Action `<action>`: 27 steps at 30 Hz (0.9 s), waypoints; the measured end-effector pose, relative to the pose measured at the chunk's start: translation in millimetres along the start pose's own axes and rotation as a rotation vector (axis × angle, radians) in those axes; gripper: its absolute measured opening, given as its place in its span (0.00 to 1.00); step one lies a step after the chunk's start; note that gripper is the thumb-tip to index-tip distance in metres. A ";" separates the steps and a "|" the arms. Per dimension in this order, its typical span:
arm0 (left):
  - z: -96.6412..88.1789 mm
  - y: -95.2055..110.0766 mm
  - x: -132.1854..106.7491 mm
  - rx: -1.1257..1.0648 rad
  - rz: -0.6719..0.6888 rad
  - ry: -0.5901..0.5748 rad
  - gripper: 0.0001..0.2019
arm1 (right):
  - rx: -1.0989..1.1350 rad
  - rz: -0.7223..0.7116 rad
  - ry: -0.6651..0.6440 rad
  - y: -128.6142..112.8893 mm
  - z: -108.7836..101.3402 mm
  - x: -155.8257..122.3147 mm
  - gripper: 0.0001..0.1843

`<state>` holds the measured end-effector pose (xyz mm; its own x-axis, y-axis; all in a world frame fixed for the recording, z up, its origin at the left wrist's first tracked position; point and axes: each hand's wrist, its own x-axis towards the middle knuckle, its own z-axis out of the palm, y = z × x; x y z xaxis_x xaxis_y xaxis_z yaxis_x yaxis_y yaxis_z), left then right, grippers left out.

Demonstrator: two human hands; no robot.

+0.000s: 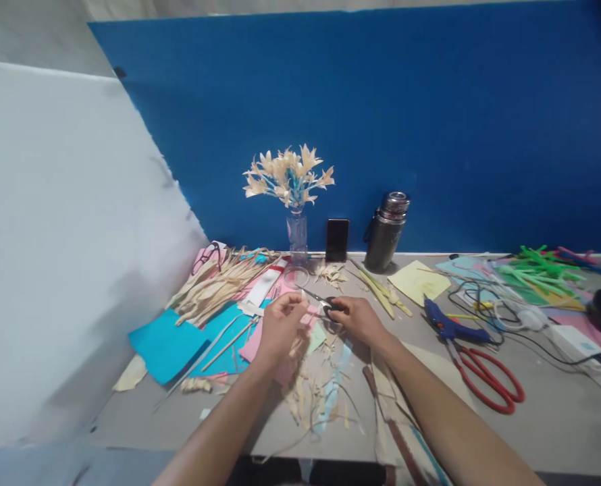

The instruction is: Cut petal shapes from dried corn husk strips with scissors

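Observation:
In the middle of the table my right hand [356,317] grips small black-handled scissors [327,304], their blades pointing left. My left hand [284,320] is closed in a pinch on a small pale piece [304,297], which looks like corn husk and sits close to the blades. Whether the blades touch it I cannot tell. Beneath both hands lie pale husk scraps [305,398] and a pink sheet [252,343]. Behind them, a clear bottle [297,236] holds a bunch of cream husk flowers [290,172]. A roll of clear tape [296,277] lies in front of the bottle.
Dried husks [214,290] and blue sheets [169,344] lie at left. A phone [337,239] and a dark flask [387,233] stand at the back. On the right are a blue glue gun [452,325], red-handled scissors [490,378], black cables and green pipe cleaners [543,270].

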<state>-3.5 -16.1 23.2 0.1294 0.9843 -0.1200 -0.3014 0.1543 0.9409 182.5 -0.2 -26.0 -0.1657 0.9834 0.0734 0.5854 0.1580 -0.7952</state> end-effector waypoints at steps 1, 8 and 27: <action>-0.9 1.7 -0.4 0.037 0.015 0.012 0.12 | -0.068 -0.011 -0.002 -0.4 -0.7 -1.0 0.08; -1.1 2.6 6.8 0.058 -0.047 -0.119 0.11 | -0.365 -0.068 -0.112 -5.4 6.2 -10.5 0.07; -6.5 -27.9 22.0 0.255 -0.019 -0.279 0.07 | 0.774 0.093 -0.098 -5.6 6.2 -8.4 0.19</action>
<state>1.6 1.8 -7.8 0.3953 0.9151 -0.0800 -0.0563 0.1110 0.9922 175.7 -9.9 -25.9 -0.2331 0.9717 -0.0385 -0.1129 -0.0664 -0.9914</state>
